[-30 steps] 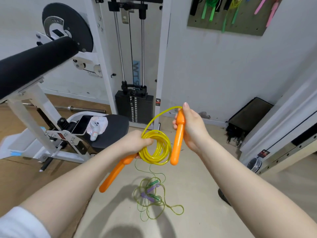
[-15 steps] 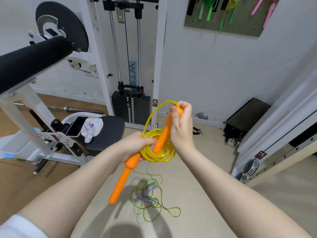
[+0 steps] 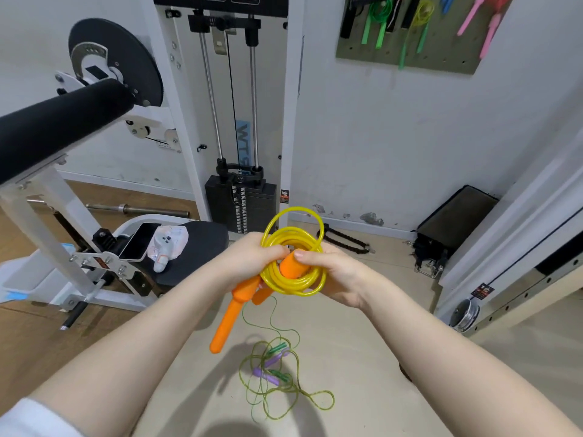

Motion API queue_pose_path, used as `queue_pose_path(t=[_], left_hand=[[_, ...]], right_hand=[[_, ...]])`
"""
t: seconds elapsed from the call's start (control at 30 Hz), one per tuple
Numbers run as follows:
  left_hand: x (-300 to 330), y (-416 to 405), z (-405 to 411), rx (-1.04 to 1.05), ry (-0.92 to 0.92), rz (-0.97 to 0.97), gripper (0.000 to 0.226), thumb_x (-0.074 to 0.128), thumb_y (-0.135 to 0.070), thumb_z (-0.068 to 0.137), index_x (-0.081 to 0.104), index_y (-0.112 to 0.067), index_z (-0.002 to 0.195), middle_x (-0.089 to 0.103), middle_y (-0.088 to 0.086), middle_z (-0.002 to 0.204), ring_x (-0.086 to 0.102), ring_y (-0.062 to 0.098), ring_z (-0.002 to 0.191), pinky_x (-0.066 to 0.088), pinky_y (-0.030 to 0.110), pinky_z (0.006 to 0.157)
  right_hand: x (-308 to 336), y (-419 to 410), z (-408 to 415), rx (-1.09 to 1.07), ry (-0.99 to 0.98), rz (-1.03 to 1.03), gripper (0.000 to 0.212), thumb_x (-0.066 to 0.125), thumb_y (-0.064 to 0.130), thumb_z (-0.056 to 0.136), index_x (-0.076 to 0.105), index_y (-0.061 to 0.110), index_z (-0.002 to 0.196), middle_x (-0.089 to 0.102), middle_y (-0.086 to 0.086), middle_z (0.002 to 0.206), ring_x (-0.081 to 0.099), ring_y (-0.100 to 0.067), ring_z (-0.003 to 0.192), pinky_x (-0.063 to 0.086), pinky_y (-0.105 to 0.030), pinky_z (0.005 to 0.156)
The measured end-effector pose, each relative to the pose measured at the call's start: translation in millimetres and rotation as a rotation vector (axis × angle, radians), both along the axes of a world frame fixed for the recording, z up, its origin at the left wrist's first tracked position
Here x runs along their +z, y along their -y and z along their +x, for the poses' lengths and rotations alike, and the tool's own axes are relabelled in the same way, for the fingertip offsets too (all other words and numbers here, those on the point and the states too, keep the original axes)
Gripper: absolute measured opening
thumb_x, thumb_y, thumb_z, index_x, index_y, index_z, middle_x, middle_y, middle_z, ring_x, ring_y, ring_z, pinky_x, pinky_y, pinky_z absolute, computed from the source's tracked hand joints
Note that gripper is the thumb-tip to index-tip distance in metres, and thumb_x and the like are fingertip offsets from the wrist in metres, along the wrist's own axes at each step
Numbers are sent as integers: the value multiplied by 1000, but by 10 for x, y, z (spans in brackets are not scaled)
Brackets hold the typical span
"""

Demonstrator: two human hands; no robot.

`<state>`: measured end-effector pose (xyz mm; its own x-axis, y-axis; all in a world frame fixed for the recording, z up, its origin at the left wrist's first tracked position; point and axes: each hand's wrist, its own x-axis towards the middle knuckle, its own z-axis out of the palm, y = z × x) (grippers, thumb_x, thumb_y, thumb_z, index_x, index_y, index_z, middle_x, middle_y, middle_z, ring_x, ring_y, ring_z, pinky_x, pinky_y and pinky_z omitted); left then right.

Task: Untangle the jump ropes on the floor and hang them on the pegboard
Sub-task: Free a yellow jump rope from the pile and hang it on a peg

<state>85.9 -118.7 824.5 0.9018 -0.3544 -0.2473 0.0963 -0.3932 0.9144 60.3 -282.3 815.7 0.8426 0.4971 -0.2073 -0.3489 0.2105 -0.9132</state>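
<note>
Head view: the left hand (image 3: pixel 252 263) grips the coiled yellow rope (image 3: pixel 293 266) and one orange handle (image 3: pixel 228 313), which hangs down toward the floor (image 3: pixel 362 348). The right hand (image 3: pixel 334 279) pinches the second orange handle (image 3: pixel 291 266), pushed through the coil. Below them a tangled green rope with purple handles (image 3: pixel 274 373) lies on bare floor, with open room around it. The pegboard (image 3: pixel 407 58) hangs high on the wall, right of the weight machine (image 3: pixel 239 197).
</note>
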Motion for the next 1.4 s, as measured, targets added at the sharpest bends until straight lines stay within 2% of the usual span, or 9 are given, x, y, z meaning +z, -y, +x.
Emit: queue_pose_path(t=[0.1, 0.33, 0.5, 0.73, 0.8, 0.9, 1.07, 1.27, 1.4], left_hand=[[-5, 87, -36, -30, 13, 31, 22, 55, -20, 90, 64, -2, 81, 60, 16, 66, 56, 23, 52, 45, 22, 41], [-155, 304, 66, -107, 152, 391, 33, 56, -32, 88, 66, -1, 80, 64, 10, 64, 57, 14, 45, 48, 24, 47], [-211, 341, 30, -100, 74, 286, 30, 56, -32, 90, 66, -4, 81, 62, 11, 65, 57, 15, 47, 44, 19, 40], [-198, 261, 36, -117, 52, 247, 25, 56, -26, 90, 60, -15, 68, 58, -3, 53, 50, 3, 37, 43, 17, 45], [-200, 255, 40, -149, 27, 248, 29, 56, -25, 91, 56, -17, 63, 56, -4, 46, 49, 5, 35, 43, 17, 41], [-190, 259, 89, -180, -33, 218, 24, 55, -22, 90, 60, -12, 69, 58, 0, 45, 51, 13, 35, 44, 20, 38], [-18, 335, 296, -269, 19, 238, 24, 57, -28, 89, 65, -9, 77, 62, 0, 52, 56, 17, 43, 48, 23, 42], [25, 277, 488, -298, 48, 84, 16, 58, -26, 91, 65, -16, 80, 59, -2, 54, 53, 7, 42, 45, 19, 42], [79, 295, 577, -286, 29, -74, 18, 60, -21, 89, 67, -13, 74, 67, -4, 62, 60, 9, 57, 52, 21, 57]], right_hand=[[26, 105, 27, 25, 93, -101, 38, 71, 20, 70, 61, 10, 106, 69, -7, 96, 66, -21, 89, 55, -31, 83], [64, 205, -27, -81, 407, -793, 24, 74, 17, 79, 55, 28, 71, 59, 12, 74, 57, -5, 73, 45, -14, 65], [-14, 287, -57, 5, 244, -546, 6, 63, 19, 88, 61, 25, 90, 65, 7, 87, 62, -9, 84, 51, -25, 81], [-25, 348, 6, 194, 96, -392, 34, 67, 20, 75, 59, 29, 106, 68, -1, 105, 62, -19, 99, 43, -50, 99], [-21, 299, 28, 145, 123, -497, 27, 72, 17, 77, 55, 27, 96, 65, 1, 95, 60, -16, 92, 42, -52, 98], [-17, 172, 37, 52, 383, -805, 33, 71, 7, 80, 47, 30, 76, 53, 11, 77, 55, -1, 73, 44, -24, 77], [-230, 131, 158, -310, 527, -1228, 27, 70, 22, 76, 44, 26, 73, 57, 0, 81, 60, -25, 88, 41, -31, 66], [-37, 283, 276, -266, -37, -23, 73, 61, 64, 72, 53, 13, 124, 67, -4, 98, 62, -19, 80, 49, -35, 80], [-7, 219, 390, -329, -81, -38, 75, 14, 63, 91, 63, 8, 99, 64, -8, 67, 60, -18, 59, 52, -31, 67]])
